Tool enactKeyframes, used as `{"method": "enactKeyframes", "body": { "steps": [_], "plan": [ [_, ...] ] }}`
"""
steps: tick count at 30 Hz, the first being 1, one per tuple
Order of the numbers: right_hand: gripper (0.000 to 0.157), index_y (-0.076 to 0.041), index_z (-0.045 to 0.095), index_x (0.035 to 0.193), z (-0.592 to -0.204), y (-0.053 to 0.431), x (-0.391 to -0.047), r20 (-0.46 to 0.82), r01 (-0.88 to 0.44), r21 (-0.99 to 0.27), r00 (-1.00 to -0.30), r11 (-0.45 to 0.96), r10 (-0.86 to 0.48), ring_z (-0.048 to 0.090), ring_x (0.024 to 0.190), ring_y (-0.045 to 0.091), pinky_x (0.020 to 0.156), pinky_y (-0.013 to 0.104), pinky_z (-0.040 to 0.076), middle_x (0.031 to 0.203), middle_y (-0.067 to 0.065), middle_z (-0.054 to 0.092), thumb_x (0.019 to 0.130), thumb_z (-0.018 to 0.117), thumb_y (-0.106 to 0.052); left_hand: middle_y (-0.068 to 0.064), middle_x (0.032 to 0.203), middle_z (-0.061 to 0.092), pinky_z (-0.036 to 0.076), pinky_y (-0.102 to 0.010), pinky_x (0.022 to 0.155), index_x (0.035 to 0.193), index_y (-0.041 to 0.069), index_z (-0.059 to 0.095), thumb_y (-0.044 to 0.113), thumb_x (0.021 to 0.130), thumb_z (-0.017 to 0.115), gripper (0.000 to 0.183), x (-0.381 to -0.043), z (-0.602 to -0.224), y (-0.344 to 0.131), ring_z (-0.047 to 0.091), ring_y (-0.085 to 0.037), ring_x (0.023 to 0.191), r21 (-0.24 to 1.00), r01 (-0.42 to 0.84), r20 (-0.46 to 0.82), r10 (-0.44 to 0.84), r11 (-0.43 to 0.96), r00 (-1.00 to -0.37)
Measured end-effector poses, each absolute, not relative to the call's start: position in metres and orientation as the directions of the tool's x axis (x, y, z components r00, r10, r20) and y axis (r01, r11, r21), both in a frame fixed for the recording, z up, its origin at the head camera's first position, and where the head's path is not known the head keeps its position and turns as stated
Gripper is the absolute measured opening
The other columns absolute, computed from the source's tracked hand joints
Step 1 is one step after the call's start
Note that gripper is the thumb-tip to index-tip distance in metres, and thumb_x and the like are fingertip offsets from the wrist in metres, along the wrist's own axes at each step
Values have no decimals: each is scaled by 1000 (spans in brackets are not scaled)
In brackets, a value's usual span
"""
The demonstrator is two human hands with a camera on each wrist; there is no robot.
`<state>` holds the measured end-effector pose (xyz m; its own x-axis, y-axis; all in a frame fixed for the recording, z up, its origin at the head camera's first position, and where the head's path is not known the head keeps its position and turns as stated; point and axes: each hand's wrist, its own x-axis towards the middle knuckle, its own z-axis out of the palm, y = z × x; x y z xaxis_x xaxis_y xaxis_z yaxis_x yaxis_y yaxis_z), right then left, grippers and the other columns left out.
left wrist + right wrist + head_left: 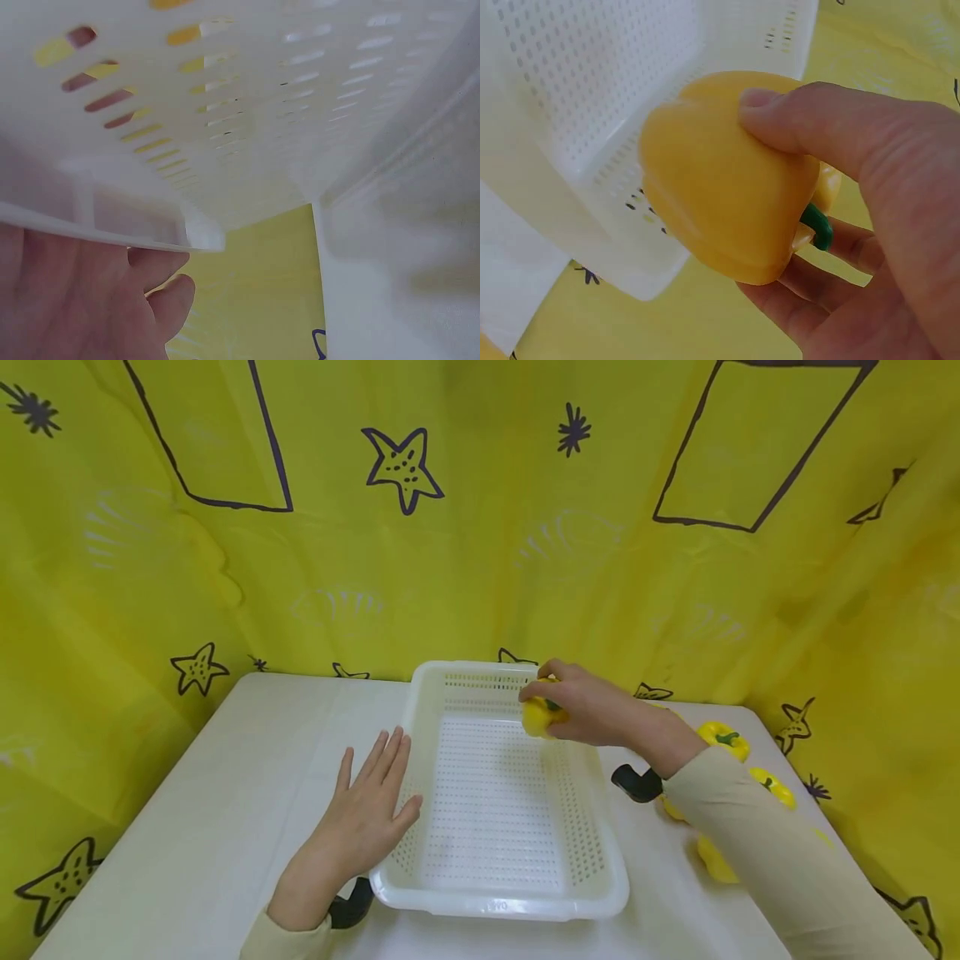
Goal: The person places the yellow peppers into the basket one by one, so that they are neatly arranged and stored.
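A yellow bell pepper (pixel 720 180) with a green stem is gripped in my right hand (pixel 585 702), thumb on one side and fingers on the other. In the head view it hangs over the far right corner of a white perforated plastic basket (pixel 498 906). My left hand (pixel 367 814) lies along the basket's left rim with its fingers straight. The left wrist view shows that hand (pixel 82 300) at the rim, beside the slotted wall. No pepper shows inside the basket.
Several yellow peppers (pixel 723 739) lie on the white table (pixel 300 760) to the right, partly hidden by my right sleeve (pixel 780 852). A yellow curtain (pixel 480 560) with drawn starfish surrounds the table's back and sides.
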<state>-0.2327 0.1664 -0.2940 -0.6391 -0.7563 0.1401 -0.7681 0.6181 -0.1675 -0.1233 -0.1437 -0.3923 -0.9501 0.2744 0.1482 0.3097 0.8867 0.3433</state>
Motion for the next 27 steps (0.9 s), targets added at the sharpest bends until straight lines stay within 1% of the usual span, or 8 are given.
{"method": "enactKeyframes", "body": {
  "steps": [9, 12, 16, 19, 23, 27],
  "plan": [
    [39, -13, 66, 119, -305, 151, -244, 102, -744, -196, -664, 639, -741, 56, 102, 36, 86, 46, 51, 123, 23, 55, 83, 70, -1, -8, 168, 10, -1, -64, 120, 159, 6, 15, 37, 100, 51, 76, -124, -392, -144, 9, -30, 156, 342, 311, 148, 276, 887, -950],
    [38, -14, 66, 118, -310, 144, -248, 99, -746, -205, -660, 633, -745, 56, 100, 35, 85, 46, 51, 122, 21, 55, 83, 70, -2, -8, 168, 10, -2, -64, 120, 159, 6, 15, 37, 100, 52, 76, -124, -392, -144, 9, -31, 156, 351, 307, 143, 274, 885, -951],
    [39, -14, 67, 117, -314, 136, -253, 109, -750, -208, -656, 628, -747, 56, 99, 33, 85, 45, 51, 121, 20, 56, 81, 71, -1, -9, 168, 12, -1, -65, 120, 159, 5, 16, 37, 100, 52, 76, -124, -392, -144, 10, -31, 155, 347, 310, 150, 274, 885, -950],
    [39, -14, 66, 118, -315, 130, -255, 80, -735, -220, -669, 642, -739, 55, 101, 33, 86, 44, 51, 122, 20, 55, 82, 70, 0, -10, 167, 13, 0, -66, 120, 158, 5, 17, 38, 99, 52, 76, -125, -393, -144, 10, -31, 155, 340, 308, 152, 271, 888, -950],
    [39, -14, 65, 120, -316, 124, -257, 28, -709, -239, -688, 663, -725, 54, 105, 34, 88, 44, 50, 125, 19, 54, 84, 68, 0, -10, 167, 13, -1, -65, 120, 158, 5, 17, 38, 99, 53, 76, -125, -394, -144, 10, -31, 155, 347, 303, 148, 267, 888, -952],
    [40, -14, 65, 120, -319, 118, -259, 10, -692, -253, -700, 676, -714, 54, 103, 33, 89, 44, 50, 124, 19, 54, 84, 67, 1, -10, 167, 13, -2, -65, 120, 158, 5, 17, 37, 99, 53, 77, -125, -394, -145, 9, -31, 156, 355, 301, 147, 265, 885, -953]
  ]
}}
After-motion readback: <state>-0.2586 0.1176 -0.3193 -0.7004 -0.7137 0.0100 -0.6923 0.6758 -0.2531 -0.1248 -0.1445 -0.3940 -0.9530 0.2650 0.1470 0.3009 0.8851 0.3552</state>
